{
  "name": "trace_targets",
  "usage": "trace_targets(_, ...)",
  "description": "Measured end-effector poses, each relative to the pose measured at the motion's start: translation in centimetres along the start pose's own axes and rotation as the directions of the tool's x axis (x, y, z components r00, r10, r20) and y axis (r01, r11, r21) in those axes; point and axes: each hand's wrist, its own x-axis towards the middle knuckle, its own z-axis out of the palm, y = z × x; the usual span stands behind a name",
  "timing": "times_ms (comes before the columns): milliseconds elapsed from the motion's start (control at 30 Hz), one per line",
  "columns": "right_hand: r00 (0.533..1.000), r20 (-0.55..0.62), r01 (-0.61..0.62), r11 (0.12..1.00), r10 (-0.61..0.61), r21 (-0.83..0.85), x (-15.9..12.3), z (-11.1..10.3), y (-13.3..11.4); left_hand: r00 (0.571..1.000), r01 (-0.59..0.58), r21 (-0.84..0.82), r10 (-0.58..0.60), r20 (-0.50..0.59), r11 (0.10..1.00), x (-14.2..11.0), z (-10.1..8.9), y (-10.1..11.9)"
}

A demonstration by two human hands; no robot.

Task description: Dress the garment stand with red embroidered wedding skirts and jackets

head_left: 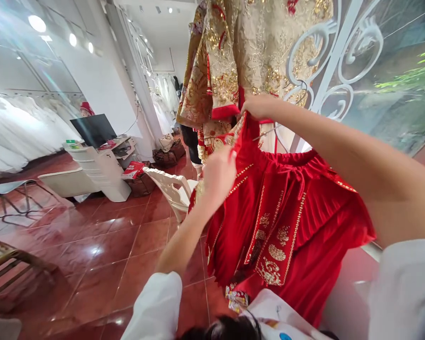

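A red skirt (pixel 286 222) with gold embroidery hangs in front of me, held up at its waistband. My left hand (pixel 217 174) is closed on the left end of the waistband. My right hand (pixel 258 106) is closed on the waistband's upper edge, close to a metal hanger (pixel 269 132). Behind the skirt hangs a gold embroidered jacket (pixel 248 52) with red trim.
A white plastic chair (pixel 172 186) stands left of the skirt on the glossy red tile floor (pixel 92 250). Further left are a white desk (pixel 99 170) with a monitor (pixel 93 130) and racks of white dresses (pixel 21 132). A white scrolled window grille (pixel 336 56) is on the right.
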Motion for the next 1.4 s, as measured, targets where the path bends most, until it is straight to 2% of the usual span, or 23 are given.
trace_targets(33, 0.999, 0.010, -0.032, 0.999, 0.033, -0.033, -0.5, -0.1, 0.0, 0.996, -0.038, -0.009, 0.038, 0.076, 0.999, -1.0, 1.4, 1.0)
trace_targets(100, 0.998, 0.013, -0.060, 0.992, 0.062, -0.113, -1.5, -0.7, -0.8, 0.991, -0.083, -0.049, 0.087, 0.106, 0.995, -2.5, 3.6, 2.7)
trace_targets(200, 0.990, -0.138, -0.003, 0.978, -0.026, -0.207, -2.7, -2.2, -2.4, 0.994, -0.076, -0.154, 0.064, -0.084, 0.985, -3.6, 5.1, 4.6)
trace_targets(267, 0.977, -0.190, 0.044, 0.964, -0.096, -0.261, -3.4, -2.9, -2.6, 0.983, -0.120, -0.221, 0.086, -0.160, 0.968, -4.2, 5.4, 4.7)
trace_targets(333, 0.986, -0.131, 0.064, 0.955, -0.106, -0.291, -4.3, -2.9, -1.8, 0.968, -0.226, -0.254, 0.187, -0.169, 0.940, -4.9, 5.5, 3.6)
trace_targets(400, 0.993, 0.003, 0.110, 0.938, -0.115, -0.329, -5.3, -2.4, -0.7, 0.943, -0.287, -0.214, 0.237, -0.233, 0.934, -5.4, 5.4, 1.0)
trace_targets(433, 0.989, 0.056, 0.151, 0.926, -0.140, -0.346, -5.8, -2.0, -0.2, 0.931, -0.267, -0.165, 0.209, -0.300, 0.950, -5.6, 5.3, -0.6)
trace_targets(500, 0.978, 0.086, 0.210, 0.911, -0.192, -0.354, -6.6, -1.1, 0.5, 0.929, -0.106, -0.071, 0.073, -0.364, 0.992, -5.3, 4.9, -4.0)
trace_targets(533, 0.977, 0.058, 0.213, 0.916, -0.206, -0.340, -6.8, -0.8, 0.7, 0.950, -0.030, -0.068, 0.007, -0.311, 0.997, -4.9, 4.6, -5.6)
trace_targets(600, 0.980, -0.056, 0.170, 0.946, -0.192, -0.277, -6.7, -0.1, 0.7, 0.991, 0.053, -0.094, -0.064, -0.118, 0.994, -3.7, 3.9, -7.7)
trace_targets(667, 0.972, -0.179, 0.116, 0.974, -0.152, -0.193, -6.1, 0.1, 0.8, 0.997, 0.072, -0.094, -0.072, 0.001, 0.993, -2.0, 3.0, -8.4)
trace_targets(700, 0.964, -0.231, 0.094, 0.984, -0.128, -0.154, -5.7, 0.0, 0.9, 0.998, 0.068, -0.081, -0.069, -0.011, 0.994, -0.9, 2.6, -8.3)
trace_targets(767, 0.955, -0.285, 0.055, 0.993, -0.081, -0.100, -4.8, -0.4, 1.3, 0.989, 0.057, -0.064, -0.065, -0.136, 0.996, 1.6, 1.7, -8.0)
trace_targets(833, 0.963, -0.263, 0.041, 0.996, -0.060, -0.074, -4.1, -1.1, 2.0, 0.976, 0.070, -0.088, -0.087, -0.199, 0.994, 4.1, 1.3, -8.1)
trace_targets(867, 0.974, -0.216, 0.050, 0.996, -0.064, -0.073, -3.8, -1.3, 2.3, 0.983, 0.101, -0.107, -0.116, -0.144, 0.989, 5.1, 1.2, -8.3)
trace_targets(900, 0.986, -0.152, 0.064, 0.995, -0.075, -0.076, -3.7, -1.5, 2.6, 0.988, 0.150, -0.124, -0.154, -0.028, 0.981, 5.8, 1.1, -8.7)
trace_targets(933, 0.992, -0.084, 0.084, 0.994, -0.090, -0.074, -3.8, -1.6, 2.7, 0.973, 0.206, -0.131, -0.189, 0.129, 0.970, 6.3, 1.1, -9.2)
trace_targets(1000, 0.993, 0.005, 0.117, 0.992, -0.117, -0.044, -4.2, -1.7, 2.6, 0.894, 0.283, -0.147, -0.205, 0.399, 0.948, 6.4, 1.0, -9.9)
trace_targets(1033, 0.992, 0.013, 0.123, 0.992, -0.122, -0.018, -4.6, -1.7, 2.3, 0.868, 0.292, -0.181, -0.180, 0.463, 0.939, 6.3, 1.0, -10.0)
trace_targets(1133, 0.995, -0.019, 0.098, 0.995, -0.097, 0.028, -5.4, -2.0, 0.6, 0.881, 0.224, -0.372, -0.024, 0.472, 0.901, 6.5, 0.9, -8.4)
trace_targets(1233, 0.998, 0.019, 0.058, 0.998, -0.058, -0.034, -5.7, -2.8, -1.5, 0.888, 0.145, -0.498, 0.110, 0.447, 0.855, 8.3, 2.1, -4.8)
trace_targets(1333, 0.999, 0.051, 0.015, 0.996, -0.011, -0.087, -6.1, -3.7, -2.6, 0.869, 0.088, -0.478, 0.167, 0.466, 0.874, 10.5, 4.7, -1.6)
trace_targets(1400, 0.997, 0.071, 0.038, 0.998, -0.035, -0.046, -7.1, -4.3, -2.0, 0.849, 0.103, -0.428, 0.145, 0.508, 0.898, 11.4, 6.4, -0.6)
